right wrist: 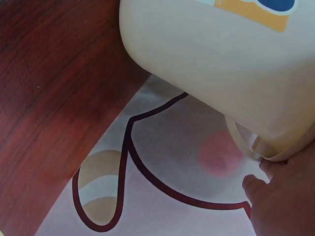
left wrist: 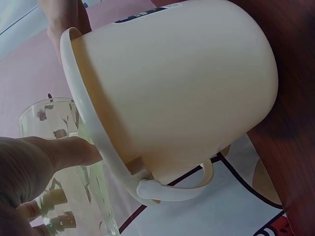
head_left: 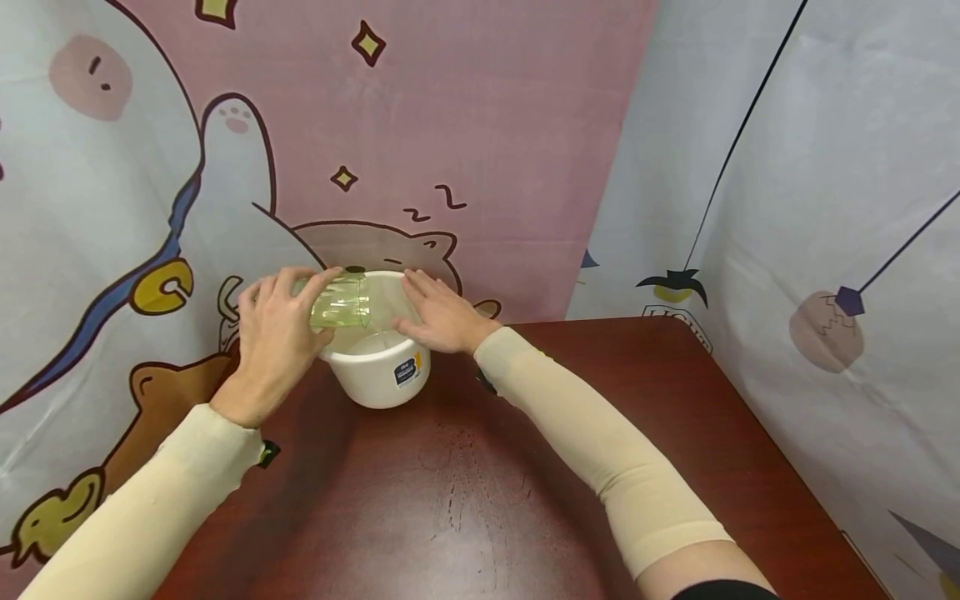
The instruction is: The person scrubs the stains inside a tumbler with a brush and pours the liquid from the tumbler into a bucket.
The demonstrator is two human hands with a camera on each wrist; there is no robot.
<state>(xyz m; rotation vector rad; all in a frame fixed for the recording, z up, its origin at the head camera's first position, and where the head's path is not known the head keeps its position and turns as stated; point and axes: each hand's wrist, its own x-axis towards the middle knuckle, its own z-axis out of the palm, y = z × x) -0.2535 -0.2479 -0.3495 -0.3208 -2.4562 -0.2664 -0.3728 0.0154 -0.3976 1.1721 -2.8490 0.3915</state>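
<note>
A clear, green-tinted glass (head_left: pixel 345 302) lies tipped on its side over the mouth of a white plastic bucket (head_left: pixel 367 379). My left hand (head_left: pixel 276 335) grips the glass, and its thumb (left wrist: pixel 74 151) presses along the glass wall close to the bucket rim in the left wrist view. At the opposite side, my right hand (head_left: pixel 444 318) rests on the rim with fairly straight fingers. In the right wrist view the right hand (right wrist: pixel 285 201) touches the rim near the handle's end. Most of the bucket's inside is hidden.
The bucket stands on a dark red-brown wooden table (head_left: pixel 480 500), near its back edge. Faint wet-looking marks spot the tabletop in front of it. A pink cartoon cloth (head_left: pixel 510 150) hangs right behind, and a pale cloth (head_left: pixel 825 208) hangs on the right.
</note>
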